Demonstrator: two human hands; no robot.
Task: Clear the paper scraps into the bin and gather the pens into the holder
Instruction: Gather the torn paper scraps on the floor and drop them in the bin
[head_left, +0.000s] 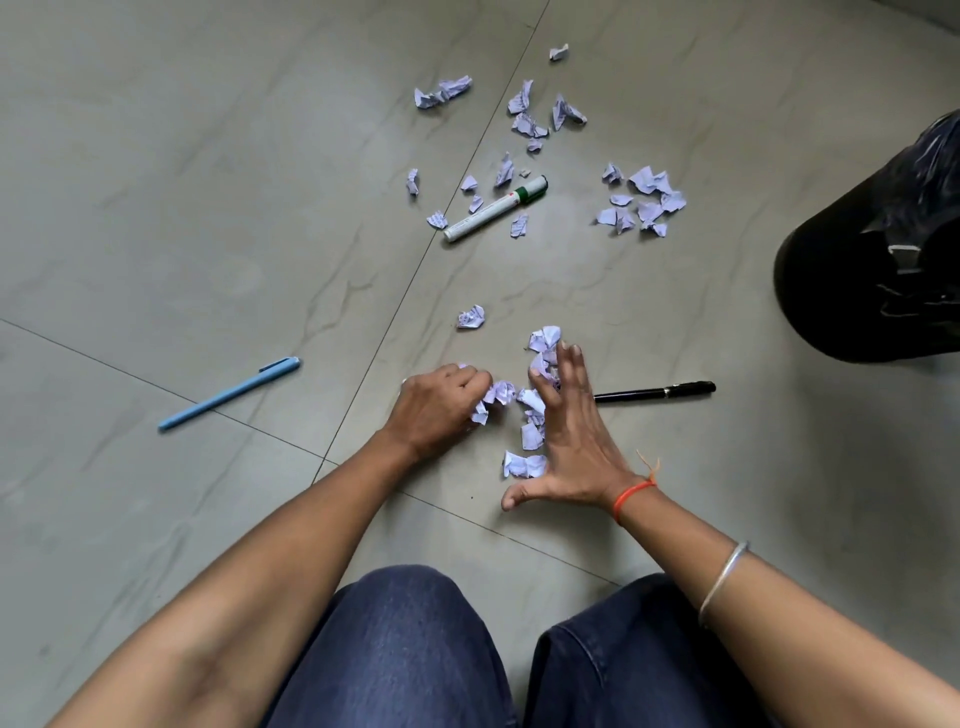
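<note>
Pale lilac paper scraps lie scattered on the grey tiled floor. A near pile of scraps (530, 434) sits between my hands. My left hand (436, 408) is curled on the floor with scraps against its fingertips. My right hand (569, 431) is spread, its fingers resting on the pile's right side. Farther off are a right cluster of scraps (644, 200) and far scraps (524, 111). A white marker with a green cap (493, 209) lies among them. A light blue pen (228, 393) lies at the left, and a black pen (657, 391) lies right of my right hand.
A black bin lined with a black bag (878, 265) stands at the right edge. My knees in blue jeans (415, 649) fill the bottom of the view. A single crumpled scrap (470, 317) lies just beyond my hands. No pen holder is in view.
</note>
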